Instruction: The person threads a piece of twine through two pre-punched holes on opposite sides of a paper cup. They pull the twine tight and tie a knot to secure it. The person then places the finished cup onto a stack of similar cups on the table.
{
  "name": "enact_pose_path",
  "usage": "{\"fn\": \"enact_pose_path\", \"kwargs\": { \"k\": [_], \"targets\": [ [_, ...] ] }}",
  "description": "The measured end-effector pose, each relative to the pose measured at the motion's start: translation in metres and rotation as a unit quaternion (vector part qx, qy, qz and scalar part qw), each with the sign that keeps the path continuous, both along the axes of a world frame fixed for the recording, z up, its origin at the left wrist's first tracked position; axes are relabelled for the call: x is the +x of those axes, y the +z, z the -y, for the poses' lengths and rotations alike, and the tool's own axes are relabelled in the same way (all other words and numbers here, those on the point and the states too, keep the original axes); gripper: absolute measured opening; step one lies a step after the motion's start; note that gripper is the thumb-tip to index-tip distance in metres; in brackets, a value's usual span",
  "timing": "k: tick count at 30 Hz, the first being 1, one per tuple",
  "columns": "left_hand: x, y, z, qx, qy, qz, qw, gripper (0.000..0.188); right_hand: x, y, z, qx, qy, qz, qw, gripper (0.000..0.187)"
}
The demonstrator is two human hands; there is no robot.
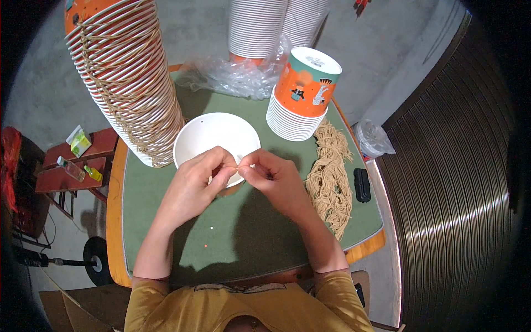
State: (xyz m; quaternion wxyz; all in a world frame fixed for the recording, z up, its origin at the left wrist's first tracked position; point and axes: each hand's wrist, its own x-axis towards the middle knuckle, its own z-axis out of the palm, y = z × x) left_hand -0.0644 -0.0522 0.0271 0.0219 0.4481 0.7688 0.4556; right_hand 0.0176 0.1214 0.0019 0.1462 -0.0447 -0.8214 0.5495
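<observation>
A white paper bucket [217,133] stands mouth up on the table in front of me, with a small hole near its far left rim. Over its near rim my left hand [200,176] and my right hand [272,178] meet, fingertips pinched together. A small tan bit of cord [238,168] shows between them; most of it is hidden by the fingers. To the left rises a tall leaning stack of nested buckets [127,83] hung with tan cord loops. A bundle of loose tan cords [330,182] lies right of my right hand.
Upside-down orange and green buckets [304,94] stand nested at the back right. Behind are taller white stacks [257,30] and crumpled clear plastic [232,77]. A black case [362,185] lies by the table's right edge. Left of the table is a red bench [72,177] with bottles.
</observation>
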Motion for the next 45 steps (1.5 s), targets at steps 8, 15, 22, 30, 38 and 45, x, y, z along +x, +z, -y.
{"fn": "enact_pose_path", "kwargs": {
  "k": [8,15,22,30,38,45],
  "targets": [
    [-0.011,-0.017,-0.002,0.071,0.008,0.073,0.995,0.016,-0.005,-0.011,-0.001,-0.032,-0.012,-0.046,0.998,0.013],
    [-0.015,-0.015,0.002,0.035,-0.061,0.151,0.986,0.033,0.002,0.002,0.006,-0.009,0.008,-0.014,1.0,0.007],
    [-0.015,-0.016,0.002,0.025,-0.066,0.164,0.984,0.027,0.003,0.001,0.008,0.021,0.0,-0.026,0.999,0.012],
    [-0.013,-0.015,0.0,0.019,-0.052,-0.036,0.998,0.017,0.003,0.002,0.004,0.0,0.009,0.014,1.0,0.013],
    [-0.004,0.006,0.008,-0.126,-0.048,-0.063,0.989,0.016,0.013,-0.023,0.003,-0.03,-0.05,-0.061,0.996,0.013],
    [-0.009,-0.008,0.01,-0.139,-0.064,-0.065,0.986,0.021,0.017,-0.055,0.018,0.037,-0.081,-0.129,0.988,0.012]
  ]
}}
